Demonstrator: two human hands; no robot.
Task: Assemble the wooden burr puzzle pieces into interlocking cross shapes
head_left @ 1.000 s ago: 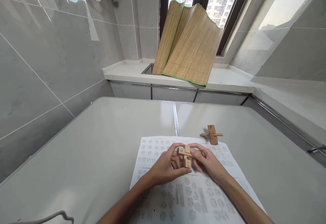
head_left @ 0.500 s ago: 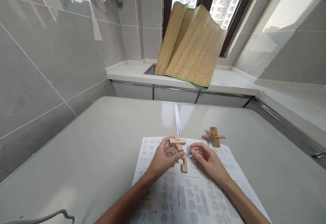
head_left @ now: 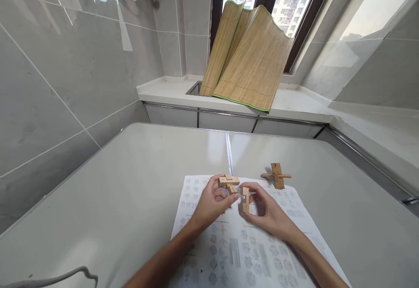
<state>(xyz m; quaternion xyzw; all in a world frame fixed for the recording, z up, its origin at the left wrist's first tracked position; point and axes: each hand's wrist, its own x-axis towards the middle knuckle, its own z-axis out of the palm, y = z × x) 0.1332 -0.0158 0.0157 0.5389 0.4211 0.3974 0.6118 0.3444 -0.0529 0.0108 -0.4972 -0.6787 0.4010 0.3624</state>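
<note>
Several pale wooden puzzle pieces, fitted together as a wooden burr puzzle (head_left: 230, 181), are held in my left hand (head_left: 212, 200), thumb below and fingers behind. Just to the right, my right hand (head_left: 270, 211) grips a notched wooden puzzle piece (head_left: 245, 200) upright between thumb and fingertips. The notch in that piece faces my right palm side or the middle; its exact shape is small to see. A narrow gap parts the two hands. Beneath both lies a printed instruction sheet (head_left: 225, 244) with rows of small puzzle drawings.
A darker cross-shaped wooden puzzle (head_left: 277, 175) sits at the sheet's far right edge. The white table (head_left: 147, 170) has a seam down its middle. Behind it, a folded bamboo mat (head_left: 252, 61) leans against the window over a counter. A grey cable (head_left: 72, 274) lies at the lower left.
My right hand has taken hold of the notched piece that was below the left hand's thumb and moved it to the right, upright. The left hand stays nearly still with the assembled pieces.
</note>
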